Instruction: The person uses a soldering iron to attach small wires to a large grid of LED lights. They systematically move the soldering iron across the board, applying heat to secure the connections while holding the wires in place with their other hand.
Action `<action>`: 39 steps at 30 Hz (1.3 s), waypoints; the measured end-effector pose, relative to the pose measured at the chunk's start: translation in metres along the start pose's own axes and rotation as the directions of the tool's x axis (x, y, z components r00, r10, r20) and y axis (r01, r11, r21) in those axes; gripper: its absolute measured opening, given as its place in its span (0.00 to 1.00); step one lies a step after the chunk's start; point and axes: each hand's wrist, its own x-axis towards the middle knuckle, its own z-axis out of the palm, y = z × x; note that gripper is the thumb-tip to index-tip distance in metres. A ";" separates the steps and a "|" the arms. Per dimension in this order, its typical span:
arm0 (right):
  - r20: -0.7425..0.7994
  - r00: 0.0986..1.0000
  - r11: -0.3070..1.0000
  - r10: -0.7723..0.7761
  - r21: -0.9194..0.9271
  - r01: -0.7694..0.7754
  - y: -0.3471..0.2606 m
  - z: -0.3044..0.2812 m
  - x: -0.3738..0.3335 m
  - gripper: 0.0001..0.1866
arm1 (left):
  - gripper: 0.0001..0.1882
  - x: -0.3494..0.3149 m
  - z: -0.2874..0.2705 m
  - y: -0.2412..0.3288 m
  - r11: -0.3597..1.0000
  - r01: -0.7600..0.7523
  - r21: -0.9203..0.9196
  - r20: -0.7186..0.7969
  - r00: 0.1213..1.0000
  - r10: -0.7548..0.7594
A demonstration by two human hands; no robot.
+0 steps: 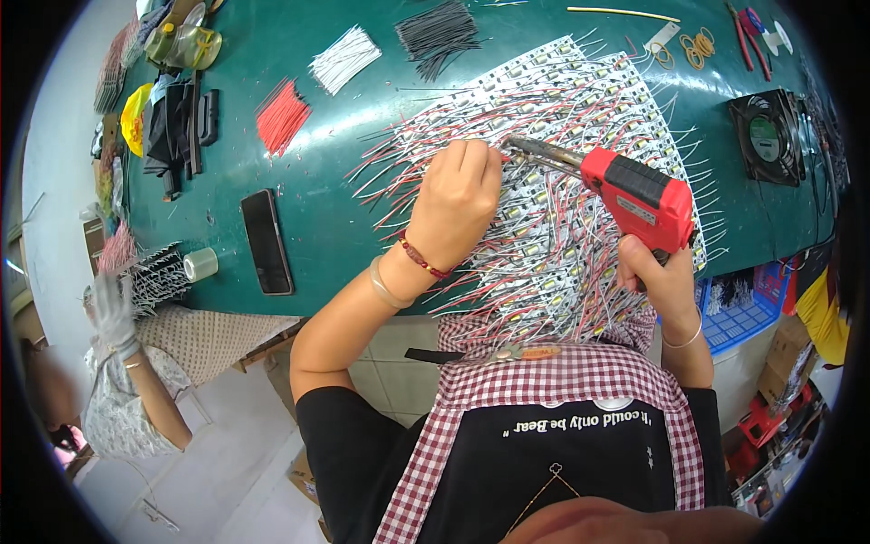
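Observation:
A red and black soldering gun (640,195) is in my right hand (657,276), with my fingers wrapped round its handle. Its dark tip reaches left, close to the fingertips of my left hand (458,195). Those fingers are pinched together over the boards, and what is between them is hidden. Beneath both hands lies a wide panel of small white circuit boards (648,113), with many red and white wires sticking out of it. Beyond my left hand are bundles of red wires (283,118), white wires (345,60) and black wires (439,41).
A phone (267,242) and a tape roll (200,265) lie left on the green table (335,163). A black fan (766,138), red-handled pliers (749,41) and rubber bands (699,47) are right. Below stands a blue basket (745,322). A gloved co-worker's hand (113,313) is far left.

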 end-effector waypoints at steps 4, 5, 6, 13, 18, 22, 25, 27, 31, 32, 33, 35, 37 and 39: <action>-0.036 0.999 0.999 -0.017 0.036 0.018 -0.001 0.000 -0.003 0.12 | 0.11 0.001 0.001 0.002 1.000 0.009 0.022 0.009 1.000 -0.010; -0.045 0.999 0.999 -0.025 0.033 0.026 -0.002 0.000 -0.004 0.12 | 0.11 0.001 0.001 0.002 1.000 0.012 0.022 0.007 1.000 -0.012; -0.034 0.999 1.000 0.001 -0.004 -0.001 -0.003 0.000 -0.003 0.12 | 0.11 0.001 0.001 0.002 1.000 0.014 0.022 0.005 1.000 -0.014; -0.042 0.999 0.999 0.027 -0.038 -0.029 -0.002 -0.001 -0.003 0.11 | 0.10 0.003 0.001 0.003 0.999 0.005 0.043 0.013 1.000 -0.005; -0.062 0.994 0.995 -0.091 0.029 0.093 0.001 -0.006 -0.006 0.08 | 0.10 0.002 -0.001 0.004 0.998 0.009 0.057 0.032 0.999 -0.011; -0.083 0.991 0.992 -0.103 0.061 0.108 -0.004 -0.007 -0.007 0.09 | 0.10 0.003 -0.001 0.004 0.997 0.012 0.074 0.051 0.999 -0.015; -0.097 0.987 0.989 -0.125 0.070 0.132 -0.006 -0.007 -0.008 0.10 | 0.09 0.003 -0.003 0.005 0.993 0.008 0.114 0.054 0.998 -0.015; -0.095 0.985 0.985 -0.144 0.080 0.152 -0.007 -0.009 -0.009 0.10 | 0.08 0.002 -0.003 0.000 0.996 0.029 0.078 0.039 0.999 -0.032; -0.119 0.971 0.966 -0.205 0.134 0.220 -0.006 -0.014 -0.011 0.12 | 0.07 0.001 -0.020 -0.006 0.996 0.084 -0.036 0.048 0.995 -0.083; -0.131 0.966 0.957 -0.223 0.157 0.242 -0.006 -0.015 -0.011 0.14 | 0.08 0.002 -0.030 -0.005 0.993 0.116 -0.022 0.070 0.991 -0.114; -0.138 0.961 0.953 -0.239 0.158 0.260 -0.007 -0.017 -0.011 0.15 | 0.09 0.004 -0.040 -0.004 0.991 0.132 0.019 0.051 0.990 -0.133; -0.151 0.950 0.942 -0.272 0.158 0.295 -0.006 -0.022 -0.010 0.18 | 0.10 0.005 -0.054 -0.001 0.981 0.169 0.099 0.009 0.985 -0.170; -0.163 0.948 0.937 -0.272 0.178 0.299 -0.005 -0.025 -0.009 0.21 | 0.11 0.004 -0.055 0.006 0.985 0.162 -0.066 0.016 0.987 -0.161; -0.164 0.951 0.932 -0.263 0.210 0.294 -0.005 -0.026 -0.008 0.22 | 0.12 0.006 -0.043 0.018 0.961 0.110 -0.255 -0.020 0.993 -0.119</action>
